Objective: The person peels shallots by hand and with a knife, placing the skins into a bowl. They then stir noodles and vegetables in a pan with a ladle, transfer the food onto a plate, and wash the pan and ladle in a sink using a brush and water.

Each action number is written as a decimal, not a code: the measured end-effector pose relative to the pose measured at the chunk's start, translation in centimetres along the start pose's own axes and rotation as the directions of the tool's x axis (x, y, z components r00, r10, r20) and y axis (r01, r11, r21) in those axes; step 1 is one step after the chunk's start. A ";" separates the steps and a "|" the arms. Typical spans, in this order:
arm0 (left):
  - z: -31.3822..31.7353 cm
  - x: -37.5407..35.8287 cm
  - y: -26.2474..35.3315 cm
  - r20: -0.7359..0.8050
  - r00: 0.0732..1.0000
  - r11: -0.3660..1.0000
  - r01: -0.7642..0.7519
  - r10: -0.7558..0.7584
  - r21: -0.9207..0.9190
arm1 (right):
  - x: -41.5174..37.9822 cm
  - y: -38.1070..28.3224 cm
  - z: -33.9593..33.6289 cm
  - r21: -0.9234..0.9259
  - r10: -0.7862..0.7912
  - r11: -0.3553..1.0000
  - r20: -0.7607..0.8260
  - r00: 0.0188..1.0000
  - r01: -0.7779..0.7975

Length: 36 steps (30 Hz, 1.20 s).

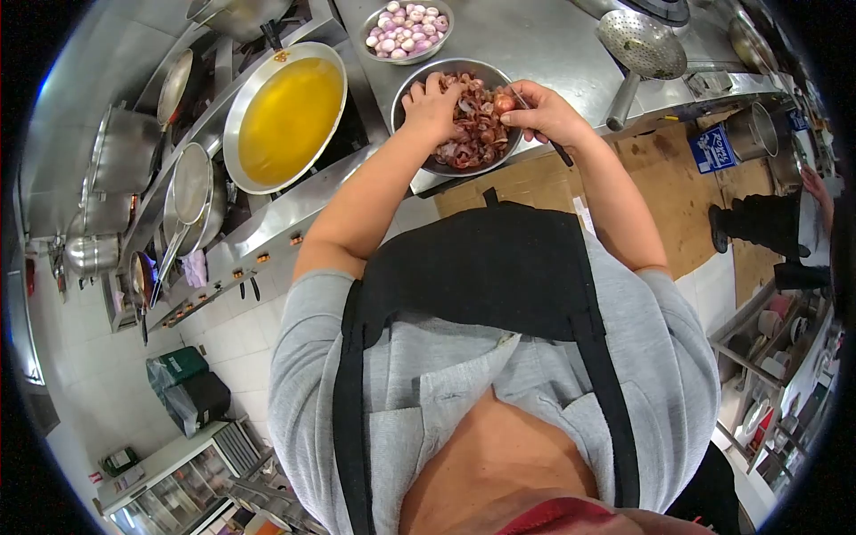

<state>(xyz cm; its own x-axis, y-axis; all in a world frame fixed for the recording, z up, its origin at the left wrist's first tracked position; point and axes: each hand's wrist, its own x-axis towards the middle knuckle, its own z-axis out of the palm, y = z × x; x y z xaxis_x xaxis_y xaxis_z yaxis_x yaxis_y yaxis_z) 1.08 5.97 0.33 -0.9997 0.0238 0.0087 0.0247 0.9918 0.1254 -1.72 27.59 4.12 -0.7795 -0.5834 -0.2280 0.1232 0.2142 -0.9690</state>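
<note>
A steel bowl [399,122] holds a heap of reddish-brown onion or shallot skins [481,134]. My left hand [431,109] reaches over its left rim into the skins, fingers bent and spread apart; anything under its fingertips is hidden. At the right rim, my right hand [546,113] is closed on a small knife [562,154], its dark handle sticking out below the palm. A reddish, round shallot or small onion [505,102] sits against the right thumb and fingertips. Behind this bowl stands a smaller metal bowl [413,59] of peeled pinkish-white shallots [406,29].
To the left, a wide pan [234,165] of yellow oil sits on the stove. Strainers [193,183] and pots are beyond it. A perforated ladle [642,45] lies on the steel counter [526,36] at right. Another person's hand [816,187] shows at far right.
</note>
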 end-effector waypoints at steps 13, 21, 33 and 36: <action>-5.5 1.3 0.8 0.038 0.982 0.982 -0.183 0.185 -0.040 | 0.4 -0.2 0.0 -0.179 0.044 0.983 -0.033 0.999 -0.049; -2.5 -0.6 2.8 -0.050 0.887 0.888 -0.459 0.459 0.018 | 0.0 0.6 -1.3 0.071 -0.015 0.997 0.006 1.000 0.015; -0.9 -2.2 3.8 0.003 0.964 0.959 -0.267 0.268 0.098 | 0.2 1.3 -1.1 0.115 0.006 0.993 0.045 0.999 -0.011; -2.4 -3.3 2.9 -0.019 0.989 0.980 -0.145 0.144 -0.133 | 0.0 0.7 -0.7 0.071 -0.017 0.997 0.066 0.998 0.012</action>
<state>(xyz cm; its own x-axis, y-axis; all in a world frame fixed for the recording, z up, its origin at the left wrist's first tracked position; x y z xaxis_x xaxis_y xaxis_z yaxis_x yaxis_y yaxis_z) 4.45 8.50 3.10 -0.9854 0.1641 0.0452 0.1702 0.9522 0.2537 -2.08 28.23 3.53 -0.7392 -0.6374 -0.2177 0.1573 0.1510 -0.9759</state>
